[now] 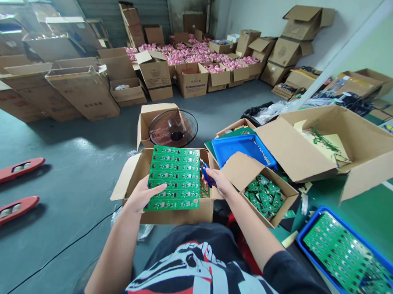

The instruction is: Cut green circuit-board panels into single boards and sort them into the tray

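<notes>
Head view: the left hand (pixel 143 193) pinches a green circuit-board panel (pixel 175 179) at its left edge, thumb flat on the face and fingers hidden behind. The right hand (pixel 215 179) is curled around the blue handles of a pair of hand cutters (pixel 208 175), whose tips are at the panel's right edge; whether they touch it I cannot tell. The panel is over an open carton (pixel 179 217), tilted towards the wearer and covering most of the opening; thin green strips (pixel 204 191) show inside. A small orange sticker (pixel 196 201) marks the panel's lower right corner, too small to read.

Just beyond the open carton is a fan with a round black guard (pixel 174 128). Right of the carton are a box of small circuit boards (pixel 264 196), a blue tray (pixel 239 148) and a larger box (pixel 377 158) with green scraps inside. Farther right and nearer the wearer, a second blue tray (pixel 309 254) of panels is cut off by the frame. Left of the carton, two red forks (pixel 12 170) run out of the frame.

Well beyond the carton, boxes hold pink bundles (pixel 198 52), contents unclear; one printed box (pixel 191 82) bears blue characters, too small to read. Lettering on the wearer's dark T-shirt (pixel 190 269) is distorted and partly cut off
</notes>
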### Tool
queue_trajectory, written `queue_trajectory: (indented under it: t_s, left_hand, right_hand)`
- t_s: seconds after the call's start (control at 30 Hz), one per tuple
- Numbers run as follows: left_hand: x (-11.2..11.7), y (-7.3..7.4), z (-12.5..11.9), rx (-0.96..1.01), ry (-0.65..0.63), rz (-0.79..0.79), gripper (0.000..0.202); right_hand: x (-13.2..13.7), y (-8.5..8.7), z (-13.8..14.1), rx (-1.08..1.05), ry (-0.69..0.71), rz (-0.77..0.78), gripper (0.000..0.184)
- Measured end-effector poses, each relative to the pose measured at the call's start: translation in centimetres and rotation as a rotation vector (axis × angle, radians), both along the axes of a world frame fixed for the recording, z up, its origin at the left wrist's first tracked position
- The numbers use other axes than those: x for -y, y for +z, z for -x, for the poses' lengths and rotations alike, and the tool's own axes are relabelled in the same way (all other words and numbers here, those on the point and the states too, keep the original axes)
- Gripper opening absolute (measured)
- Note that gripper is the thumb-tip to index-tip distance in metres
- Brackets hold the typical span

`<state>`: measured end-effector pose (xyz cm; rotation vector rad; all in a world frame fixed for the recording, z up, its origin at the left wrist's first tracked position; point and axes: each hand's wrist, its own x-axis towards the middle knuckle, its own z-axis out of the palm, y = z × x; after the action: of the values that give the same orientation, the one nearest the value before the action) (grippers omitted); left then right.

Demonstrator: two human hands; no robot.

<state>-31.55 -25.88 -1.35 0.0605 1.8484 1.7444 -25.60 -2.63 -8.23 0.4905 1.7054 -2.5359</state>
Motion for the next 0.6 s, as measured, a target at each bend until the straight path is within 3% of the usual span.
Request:
queue_trajectory:
  t_s: [0.13,0.43,0.6]
  left_hand:
    - [-0.1,-0.1,-0.2,-0.054,0.010,0.031,0.063]
    - [-1.4,-0.7,-0.8,-0.382,0.065,0.274,0.041]
    - [-1.4,-0.9,-0.8,-0.364,0.065,0.261,0.042]
  right_hand:
    - [0.3,-0.4,0.3,-0.018,-0.038,-0.121,0.038]
    - [1.0,-2.3,2.0,0.001,-0.077,-0.581,0.034]
    - [1.5,-2.6,2.3,0.017,-0.078,-0.546,0.034]
